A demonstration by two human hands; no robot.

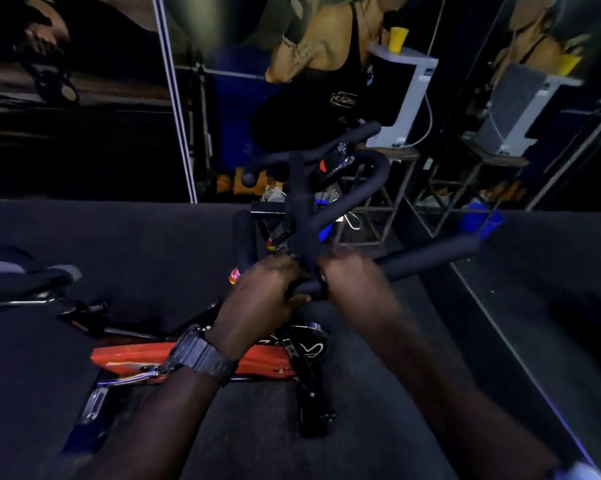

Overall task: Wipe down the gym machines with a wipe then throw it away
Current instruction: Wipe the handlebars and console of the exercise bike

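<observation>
A spin bike with black padded handlebars (430,252) and an orange frame (257,362) stands in front of me. My left hand (257,299), a dark watch on its wrist, grips the near handlebar bar beside the centre post. My right hand (354,282) is curled round the same bar just to the right; it is blurred. No wipe shows in either hand; the fingers may hide one. The bike's console (333,164) sits at the far end of the bars.
A black saddle (32,275) of another bike is at the left. A white machine (406,98) with a yellow cup (397,38) stands on a metal stand behind the bike. Mirrors line the right wall. A blue bin (482,220) is at the right. Dark floor lies all around.
</observation>
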